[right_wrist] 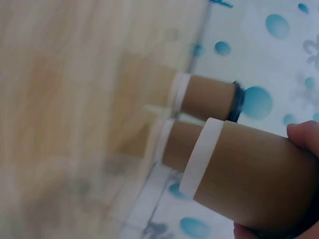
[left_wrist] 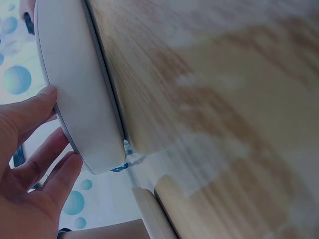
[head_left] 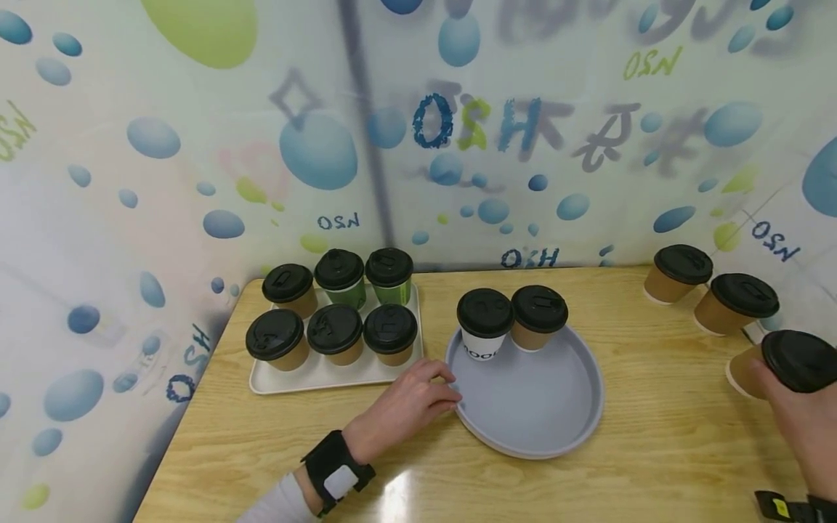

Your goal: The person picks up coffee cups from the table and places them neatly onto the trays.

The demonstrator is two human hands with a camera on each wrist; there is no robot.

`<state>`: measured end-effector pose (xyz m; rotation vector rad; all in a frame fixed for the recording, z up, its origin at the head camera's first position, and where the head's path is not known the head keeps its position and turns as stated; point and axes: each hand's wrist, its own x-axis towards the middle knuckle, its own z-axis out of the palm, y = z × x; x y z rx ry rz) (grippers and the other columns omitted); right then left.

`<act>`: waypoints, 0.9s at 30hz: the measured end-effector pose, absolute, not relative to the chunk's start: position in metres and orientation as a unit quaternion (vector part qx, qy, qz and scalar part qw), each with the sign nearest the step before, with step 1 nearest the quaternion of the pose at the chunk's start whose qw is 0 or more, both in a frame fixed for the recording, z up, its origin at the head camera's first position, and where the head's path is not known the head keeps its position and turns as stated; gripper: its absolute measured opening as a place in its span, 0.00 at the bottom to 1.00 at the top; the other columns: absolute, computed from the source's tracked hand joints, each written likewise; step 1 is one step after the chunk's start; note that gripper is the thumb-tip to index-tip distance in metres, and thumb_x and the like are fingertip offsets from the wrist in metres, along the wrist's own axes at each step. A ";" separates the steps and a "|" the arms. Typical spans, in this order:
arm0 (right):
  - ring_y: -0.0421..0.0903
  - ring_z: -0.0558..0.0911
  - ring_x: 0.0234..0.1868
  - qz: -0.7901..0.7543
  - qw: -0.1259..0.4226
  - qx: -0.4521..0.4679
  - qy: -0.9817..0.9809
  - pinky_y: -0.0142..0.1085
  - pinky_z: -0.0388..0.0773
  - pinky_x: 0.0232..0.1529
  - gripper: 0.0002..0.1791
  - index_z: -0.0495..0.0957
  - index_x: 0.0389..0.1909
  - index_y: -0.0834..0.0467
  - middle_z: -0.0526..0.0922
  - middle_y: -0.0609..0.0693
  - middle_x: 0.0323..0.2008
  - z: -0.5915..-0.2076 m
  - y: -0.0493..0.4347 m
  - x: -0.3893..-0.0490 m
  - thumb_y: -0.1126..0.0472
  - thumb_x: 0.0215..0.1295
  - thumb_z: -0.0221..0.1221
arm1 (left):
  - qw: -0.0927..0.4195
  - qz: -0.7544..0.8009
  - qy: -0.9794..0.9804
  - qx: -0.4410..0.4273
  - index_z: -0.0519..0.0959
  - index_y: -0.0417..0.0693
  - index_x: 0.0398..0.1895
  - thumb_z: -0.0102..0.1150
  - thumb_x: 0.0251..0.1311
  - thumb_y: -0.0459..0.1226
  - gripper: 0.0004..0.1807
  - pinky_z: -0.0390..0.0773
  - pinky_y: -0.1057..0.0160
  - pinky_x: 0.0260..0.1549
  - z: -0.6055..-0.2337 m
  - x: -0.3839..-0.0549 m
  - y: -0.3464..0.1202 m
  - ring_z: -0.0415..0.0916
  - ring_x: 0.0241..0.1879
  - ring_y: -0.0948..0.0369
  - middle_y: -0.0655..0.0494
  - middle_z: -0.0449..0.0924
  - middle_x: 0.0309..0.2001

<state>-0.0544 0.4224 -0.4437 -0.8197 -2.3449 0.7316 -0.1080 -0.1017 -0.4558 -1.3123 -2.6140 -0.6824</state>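
My left hand (head_left: 412,403) touches the left rim of a round grey tray (head_left: 523,436) with thumb and fingertips spread along the edge. In the left wrist view the fingertips (left_wrist: 75,162) rest at the rim of the tray's pale side wall (left_wrist: 82,89). On the tray, toward its back, stand a white paper cup (head_left: 482,343) with dark lettering and a brown paper cup (head_left: 530,338), both black-lidded. At far right my right hand (head_left: 801,421) grips a brown paper cup (right_wrist: 254,172) around its lidded upper part; its white base band faces the table.
Two more brown cups with black lids (head_left: 683,263) (head_left: 745,294) stand at the table's back right. On the left, a white rectangular tray (head_left: 327,380) bears several lidded cups, brown ones and two green ones (head_left: 394,292). A patterned wall covering (head_left: 405,181) borders the wooden table (head_left: 654,450).
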 end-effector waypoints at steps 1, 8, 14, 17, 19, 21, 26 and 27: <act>0.65 0.51 0.80 0.272 0.269 -0.302 -0.873 0.61 0.49 0.78 0.51 0.41 0.83 0.60 0.46 0.65 0.80 -0.440 0.418 -0.055 0.43 0.71 0.56 | 0.068 -0.227 -0.868 -0.436 0.91 0.52 0.42 0.72 0.63 0.37 0.06 0.79 0.65 0.54 -0.456 -0.108 -0.102 0.77 0.51 0.59 0.55 0.82 0.49; 0.67 0.55 0.78 0.333 0.255 -0.247 -0.874 0.59 0.51 0.78 0.51 0.45 0.82 0.61 0.51 0.67 0.79 -0.421 0.383 -0.061 0.52 0.69 0.65 | 0.078 -0.235 -0.862 -0.442 0.91 0.51 0.42 0.72 0.63 0.37 0.06 0.79 0.63 0.54 -0.456 -0.111 -0.101 0.77 0.50 0.58 0.54 0.82 0.49; 0.61 0.60 0.76 0.393 0.240 -0.187 -0.868 0.37 0.54 0.76 0.53 0.50 0.82 0.52 0.56 0.61 0.78 -0.415 0.351 -0.063 0.56 0.63 0.72 | 0.077 -0.239 -0.862 -0.440 0.91 0.51 0.42 0.73 0.62 0.37 0.06 0.80 0.63 0.53 -0.458 -0.108 -0.101 0.77 0.50 0.58 0.54 0.82 0.49; 0.48 0.63 0.73 0.410 0.232 -0.149 -0.869 0.22 0.58 0.65 0.53 0.52 0.82 0.45 0.59 0.58 0.77 -0.413 0.337 -0.063 0.59 0.61 0.73 | 0.077 -0.240 -0.862 -0.439 0.91 0.51 0.41 0.73 0.62 0.37 0.06 0.80 0.63 0.53 -0.459 -0.107 -0.102 0.77 0.50 0.58 0.54 0.82 0.49; 0.38 0.64 0.70 0.415 0.233 -0.114 -0.872 0.17 0.58 0.59 0.53 0.54 0.81 0.43 0.60 0.56 0.76 -0.412 0.330 -0.063 0.61 0.61 0.73 | 0.079 -0.240 -0.863 -0.438 0.91 0.51 0.41 0.73 0.62 0.37 0.06 0.80 0.63 0.53 -0.460 -0.107 -0.102 0.77 0.50 0.58 0.54 0.82 0.49; 0.33 0.64 0.66 0.421 0.230 -0.082 -0.873 0.15 0.59 0.56 0.53 0.54 0.81 0.43 0.60 0.57 0.75 -0.411 0.324 -0.065 0.62 0.60 0.74 | 0.080 -0.240 -0.862 -0.439 0.91 0.51 0.41 0.73 0.62 0.37 0.06 0.80 0.63 0.53 -0.460 -0.107 -0.102 0.77 0.50 0.58 0.54 0.82 0.49; 0.50 0.65 0.71 0.430 0.197 -0.032 -0.880 0.14 0.56 0.56 0.56 0.49 0.83 0.47 0.57 0.61 0.77 -0.412 0.310 -0.070 0.62 0.60 0.74 | 0.081 -0.244 -0.861 -0.438 0.91 0.51 0.41 0.73 0.62 0.36 0.06 0.80 0.63 0.53 -0.459 -0.107 -0.101 0.77 0.50 0.58 0.54 0.82 0.48; 0.56 0.64 0.72 0.431 0.190 -0.024 -0.882 0.14 0.55 0.57 0.57 0.48 0.83 0.49 0.56 0.61 0.77 -0.413 0.307 -0.072 0.62 0.59 0.74 | 0.081 -0.245 -0.861 -0.438 0.91 0.51 0.41 0.73 0.62 0.36 0.06 0.80 0.63 0.53 -0.459 -0.107 -0.101 0.77 0.50 0.58 0.54 0.82 0.48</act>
